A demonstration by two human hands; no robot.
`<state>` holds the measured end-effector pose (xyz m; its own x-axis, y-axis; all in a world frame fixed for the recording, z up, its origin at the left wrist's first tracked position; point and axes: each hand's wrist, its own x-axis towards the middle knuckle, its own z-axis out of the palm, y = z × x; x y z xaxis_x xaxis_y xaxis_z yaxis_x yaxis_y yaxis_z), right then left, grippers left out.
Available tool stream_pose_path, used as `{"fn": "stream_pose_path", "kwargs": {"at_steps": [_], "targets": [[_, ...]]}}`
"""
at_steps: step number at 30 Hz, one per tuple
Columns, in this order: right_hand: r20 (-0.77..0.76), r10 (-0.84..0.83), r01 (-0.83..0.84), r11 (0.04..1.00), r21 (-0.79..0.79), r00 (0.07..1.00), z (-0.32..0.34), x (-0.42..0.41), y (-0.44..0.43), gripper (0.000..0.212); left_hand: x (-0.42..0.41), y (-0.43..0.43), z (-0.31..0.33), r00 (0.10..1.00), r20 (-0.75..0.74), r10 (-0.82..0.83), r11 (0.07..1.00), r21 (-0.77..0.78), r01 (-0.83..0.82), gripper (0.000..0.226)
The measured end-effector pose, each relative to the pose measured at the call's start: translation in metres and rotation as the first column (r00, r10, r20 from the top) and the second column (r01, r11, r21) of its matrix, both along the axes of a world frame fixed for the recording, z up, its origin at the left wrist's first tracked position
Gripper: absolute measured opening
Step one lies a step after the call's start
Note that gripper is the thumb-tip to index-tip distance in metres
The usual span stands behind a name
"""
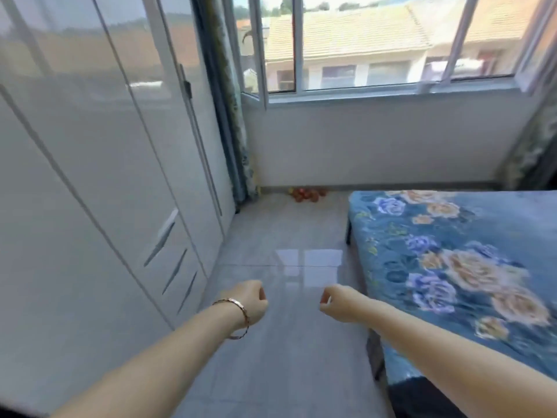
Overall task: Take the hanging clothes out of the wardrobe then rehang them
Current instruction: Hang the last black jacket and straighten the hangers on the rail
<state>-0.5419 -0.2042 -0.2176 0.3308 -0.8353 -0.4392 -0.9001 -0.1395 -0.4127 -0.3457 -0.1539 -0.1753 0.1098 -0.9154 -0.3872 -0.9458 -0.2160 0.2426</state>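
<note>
- the wardrobe [90, 146] runs down the person's left side, its glossy white doors all closed, so the hanging clothes are out of sight; i take them to be behind those doors, and none are out in the room.
- both arms reach forward over the bare floor [286, 342] in the aisle between wardrobe and bed [452, 251].
- the left hand [251, 303], with a bracelet [241, 315] at the wrist, has its fingers curled in on themselves and grasps nothing.
- the right hand [333, 303] is the same, fingers tucked into a loose fist with nothing in it.
- what matters next: the doors lie to the left of both hands, and the left hand is plainly the nearer, close to the drawer fronts [168, 245] but apart from them.
- the door handle [188, 86] sits higher and further along than either hand, and the door edges run upright, so i'd expect a reach up and leftward and a pull out into the aisle.
- the right hand is nearer the bed, well apart from the wardrobe.
- by my reckoning the task is at its very start, with nothing opened yet.
</note>
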Motion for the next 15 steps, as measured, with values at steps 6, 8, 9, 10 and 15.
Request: {"fn": "stream_pose_path", "kwargs": {"at_steps": [6, 8, 9, 10, 15], "targets": [[-0.008, -0.384, 0.378, 0.906, 0.191, 0.923, -0.075, -0.239, 0.041, 0.02, -0.224, -0.033, -0.067, 0.941, -0.08, -0.328, 0.94, 0.069, 0.334, 0.014], [-0.004, -0.523, 0.512, 0.834, 0.207, 0.852, -0.101, -0.307, 0.069, 0.017, -0.293, -0.031, -0.094, 0.907, -0.117, -0.405, 0.903, 0.102, 0.416, 0.009], [0.001, -0.596, 0.583, 0.786, 0.207, 0.803, -0.113, -0.337, 0.082, 0.015, -0.325, -0.029, -0.107, 0.89, -0.126, -0.437, 0.885, 0.118, 0.451, 0.009], [0.002, -0.662, 0.646, 0.733, 0.213, 0.75, -0.125, -0.366, 0.096, 0.012, -0.356, -0.026, -0.121, 0.872, -0.135, -0.47, 0.864, 0.131, 0.486, 0.011], [-0.067, -0.867, 0.842, 0.457, 0.287, 0.494, -0.186, -0.482, 0.158, 0.011, -0.49, -0.013, -0.182, 0.791, -0.217, -0.572, 0.755, 0.238, 0.611, 0.014]]}}
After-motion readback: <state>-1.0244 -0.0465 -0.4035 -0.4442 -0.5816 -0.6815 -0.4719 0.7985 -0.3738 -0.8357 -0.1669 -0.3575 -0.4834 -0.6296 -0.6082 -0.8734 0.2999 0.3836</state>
